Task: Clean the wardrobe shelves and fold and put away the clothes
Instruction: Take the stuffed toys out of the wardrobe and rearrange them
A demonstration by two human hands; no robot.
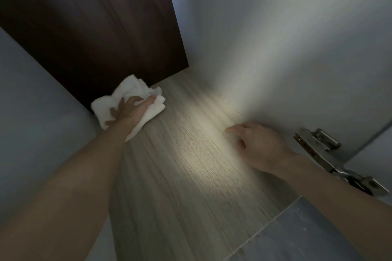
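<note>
A crumpled white cloth [131,93] lies on the light wood-grain wardrobe shelf [180,165], in its far left corner against the dark brown back panel [91,27]. My left hand [129,110] presses flat on top of the cloth with the fingers spread and curled over it. My right hand [258,146] rests on the shelf near the right wall, fingers loosely bent, with nothing in it. No clothes are in view.
Grey side walls [297,48] close the shelf on the left and right. A metal door hinge [331,154] is fixed to the right wall close to my right wrist. A grey tiled floor [297,235] shows below the shelf's front edge.
</note>
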